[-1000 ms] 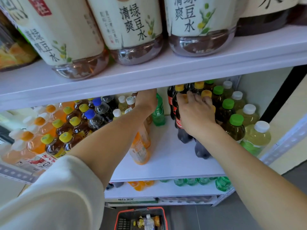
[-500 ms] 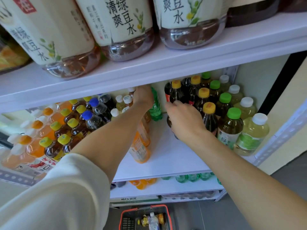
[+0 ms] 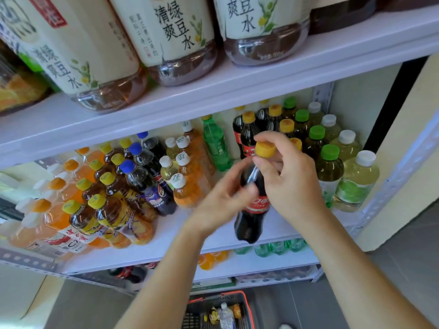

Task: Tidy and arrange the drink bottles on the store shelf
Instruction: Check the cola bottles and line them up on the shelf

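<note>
The right hand [image 3: 292,184] pinches one cola bottle [image 3: 256,205] at the neck, with thumb and fingers curled just under its yellow cap [image 3: 265,149]. The bottle hangs in front of the middle shelf [image 3: 166,233], with its base over the front edge. Its long axis is nearly upright, and the cap leans a little away from the person and to the right.

The left hand [image 3: 223,200] is at the left side of the bottle's body, fingers bent toward it. The picture is blurred there, so one cannot tell whether it grips or only touches. The right hand is the one that carries the bottle. The cola row [image 3: 248,134] stands directly behind it, further in on the shelf. The coming move is therefore probably a short push backward into the free place in front of that row.

Counted on this shelf:
- at least six yellow-capped bottles in the cola row, some half hidden
- four green-capped bottles [image 3: 330,167]
- four white-capped pale bottles [image 3: 360,176] at the far right
- one clear green bottle [image 3: 215,143]
- three blue-capped bottles [image 3: 139,176]
</note>
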`<move>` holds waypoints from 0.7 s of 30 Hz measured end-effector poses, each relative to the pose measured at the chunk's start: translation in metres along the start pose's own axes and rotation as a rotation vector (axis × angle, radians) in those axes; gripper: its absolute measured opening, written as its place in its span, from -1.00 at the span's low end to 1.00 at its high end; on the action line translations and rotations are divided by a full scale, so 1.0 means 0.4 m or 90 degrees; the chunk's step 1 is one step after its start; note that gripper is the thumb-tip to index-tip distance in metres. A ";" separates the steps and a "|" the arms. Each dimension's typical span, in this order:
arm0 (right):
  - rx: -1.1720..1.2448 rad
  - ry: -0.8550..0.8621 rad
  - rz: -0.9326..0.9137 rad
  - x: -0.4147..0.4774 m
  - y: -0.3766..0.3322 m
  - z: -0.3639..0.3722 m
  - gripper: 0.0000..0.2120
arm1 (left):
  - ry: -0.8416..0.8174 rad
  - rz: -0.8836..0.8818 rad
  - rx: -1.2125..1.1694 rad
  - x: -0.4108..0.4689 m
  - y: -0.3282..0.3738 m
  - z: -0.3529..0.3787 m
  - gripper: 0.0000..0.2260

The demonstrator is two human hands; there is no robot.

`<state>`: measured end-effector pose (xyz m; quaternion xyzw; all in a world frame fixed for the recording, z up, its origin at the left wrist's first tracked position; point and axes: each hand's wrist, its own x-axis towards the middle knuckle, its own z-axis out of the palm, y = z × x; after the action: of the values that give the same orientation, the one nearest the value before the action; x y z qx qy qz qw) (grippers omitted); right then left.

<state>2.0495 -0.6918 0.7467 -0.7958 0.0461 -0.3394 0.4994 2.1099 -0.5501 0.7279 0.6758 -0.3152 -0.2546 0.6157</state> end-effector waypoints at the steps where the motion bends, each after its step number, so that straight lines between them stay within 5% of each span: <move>1: 0.033 0.001 0.011 -0.003 -0.011 -0.006 -0.72 | 0.017 0.031 0.021 -0.022 -0.018 0.028 -0.39; 6: 0.278 -0.079 0.047 -0.027 -0.039 -0.026 -0.57 | 0.245 0.104 0.038 -0.077 -0.039 0.110 -0.43; 10: 0.358 -0.249 0.260 -0.085 0.007 -0.061 -0.44 | 0.313 0.028 -0.157 -0.105 -0.010 0.104 -0.57; 15: 0.602 -0.407 0.577 -0.223 0.052 -0.078 -0.30 | 0.276 -0.085 -0.473 -0.119 0.020 0.095 -0.40; 21: 0.648 -0.439 0.588 -0.279 0.018 -0.072 -0.29 | 0.261 -0.066 -0.500 -0.126 0.021 0.094 -0.51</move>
<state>1.9491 -0.6714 0.6932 -0.4284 0.0534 0.1918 0.8814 2.0474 -0.5385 0.7298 0.4424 -0.0314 -0.2461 0.8618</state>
